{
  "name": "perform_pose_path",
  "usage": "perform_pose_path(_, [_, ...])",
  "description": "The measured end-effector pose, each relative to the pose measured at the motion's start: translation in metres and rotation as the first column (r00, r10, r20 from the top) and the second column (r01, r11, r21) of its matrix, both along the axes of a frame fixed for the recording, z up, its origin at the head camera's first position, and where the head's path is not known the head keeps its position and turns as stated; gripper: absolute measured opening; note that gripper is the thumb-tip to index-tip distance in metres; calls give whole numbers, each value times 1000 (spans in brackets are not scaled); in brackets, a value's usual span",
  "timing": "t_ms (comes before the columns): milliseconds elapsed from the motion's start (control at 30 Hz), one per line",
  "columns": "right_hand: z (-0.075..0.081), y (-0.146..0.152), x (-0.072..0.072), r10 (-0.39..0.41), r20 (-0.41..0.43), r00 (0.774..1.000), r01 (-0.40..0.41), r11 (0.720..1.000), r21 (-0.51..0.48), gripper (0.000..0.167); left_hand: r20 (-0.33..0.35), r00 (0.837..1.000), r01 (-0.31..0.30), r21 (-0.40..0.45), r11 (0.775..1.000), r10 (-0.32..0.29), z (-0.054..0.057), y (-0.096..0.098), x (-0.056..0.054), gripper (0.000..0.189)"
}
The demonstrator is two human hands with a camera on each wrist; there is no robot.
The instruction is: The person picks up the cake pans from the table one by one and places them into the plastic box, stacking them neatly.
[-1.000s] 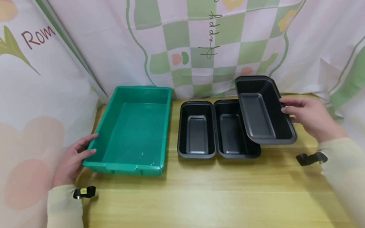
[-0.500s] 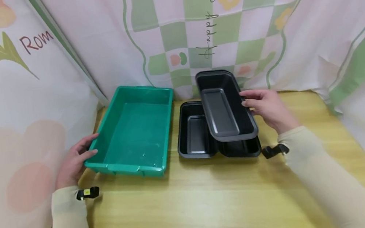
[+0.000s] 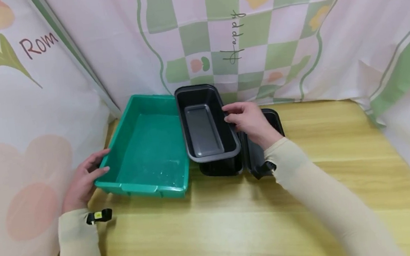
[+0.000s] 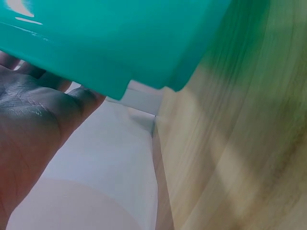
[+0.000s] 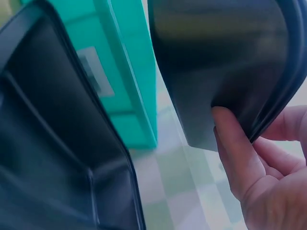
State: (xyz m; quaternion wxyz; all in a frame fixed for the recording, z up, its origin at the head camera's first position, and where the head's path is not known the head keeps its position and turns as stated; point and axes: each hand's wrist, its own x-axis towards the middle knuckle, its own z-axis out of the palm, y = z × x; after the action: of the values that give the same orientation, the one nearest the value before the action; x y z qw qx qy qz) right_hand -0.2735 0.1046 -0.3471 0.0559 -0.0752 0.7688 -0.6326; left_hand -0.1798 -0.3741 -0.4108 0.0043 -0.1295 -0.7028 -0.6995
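Observation:
A black loaf pan (image 3: 202,132) is held up and tilted by my right hand (image 3: 250,123), which pinches its right rim. In the right wrist view the thumb and fingers lie on either side of that rim. The pan hangs above a second black loaf pan (image 3: 221,168), mostly hidden, and overlaps the edge of a green tray (image 3: 147,188) from this angle. A third loaf pan (image 3: 255,154) sits on the right, partly behind my right hand and wrist. My left hand (image 3: 81,182) grips the tray's left rim, fingertips over the edge. No items show inside the tray.
Everything stands on a wooden table (image 3: 208,235). Printed curtains hang close behind it and on both sides, the checked one (image 3: 196,38) right behind the pans. A black camera strap (image 3: 100,216) sits on the left wrist.
My right hand has carried the loaf pan leftward, from over the right-hand pan to over the left-hand pan and beside the tray. The left hand and the tray have hardly moved.

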Motion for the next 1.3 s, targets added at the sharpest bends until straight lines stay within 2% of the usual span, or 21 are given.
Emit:
perform_pose_path(200, [-3,-39,-3,21,24,999,-20,999,-34,38,-4,1000,-11,-21,1000,11,3,1,-1,46])
perform_pose_path(533, [-13,-109,-2,35,107,994,-16,985,-170,38,29,999,-29,-100,995,32,14,-1,3,43])
perform_pose_path(767, [-19,-151,1,51,157,986,-27,988,-152,39,26,999,-38,-150,988,42,14,0,2,45])
perform_pose_path(1167, [-33,-176,-5,81,172,982,-70,995,-69,34,15,998,-62,-205,977,66,16,4,2,45])
perform_pose_path(1300, [-35,-181,-7,94,195,976,-81,994,-73,33,-1,997,-72,-205,976,73,15,1,2,44])
